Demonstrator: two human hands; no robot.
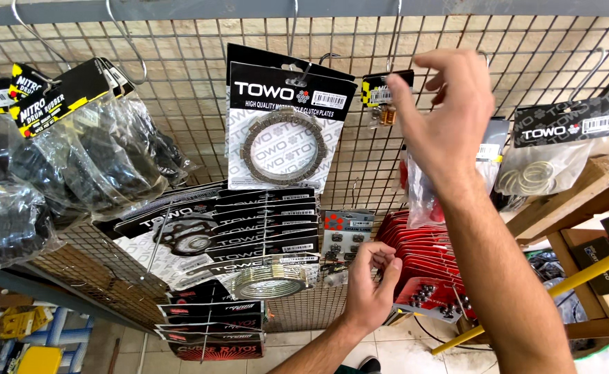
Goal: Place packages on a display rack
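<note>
My right hand (pixel 450 118) is raised against the wire grid (pixel 180 90), fingers loosely open, its fingertips touching the small yellow-and-black carded packet (pixel 385 93) hanging from a hook just right of the clutch-plate pack (pixel 283 131). Below that pack, my left hand (pixel 370 287) pinches a small grey carded packet (pixel 346 235) of black pieces.

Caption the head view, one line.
Right hand reaches a small hanging packet on the wire grid; left hand touches a lower blister card.
</note>
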